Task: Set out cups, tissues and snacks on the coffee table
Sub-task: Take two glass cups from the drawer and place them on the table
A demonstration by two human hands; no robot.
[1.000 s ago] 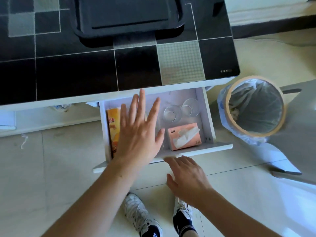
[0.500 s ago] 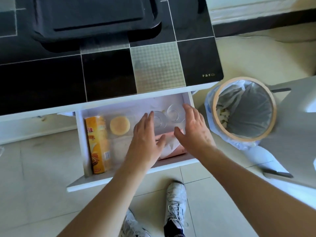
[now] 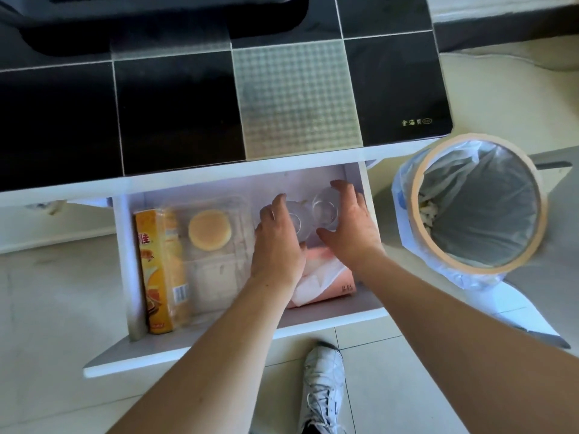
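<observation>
Two clear glass cups [image 3: 308,214] are sitting side by side at the back right of the open white drawer [image 3: 219,346] under the coffee table [image 3: 175,114], whose top is showing black and frosted glass squares. The left hand [image 3: 277,242] is curling around the left cup and the right hand [image 3: 347,227] is cupping the right one, fingers over its rim. A pink tissue pack [image 3: 322,283] is lying just in front of the cups beneath the wrists; a clear snack tray holding a round cake [image 3: 209,230] and an orange biscuit box [image 3: 159,270] are filling the drawer's left side. A lined waste bin [image 3: 476,205] is standing on the pale tiled floor [image 3: 47,292] to the right, beside a white sneaker [image 3: 324,383]. Half a second earlier both hands were hovering spread above the cups; they have since closed onto them.
</observation>
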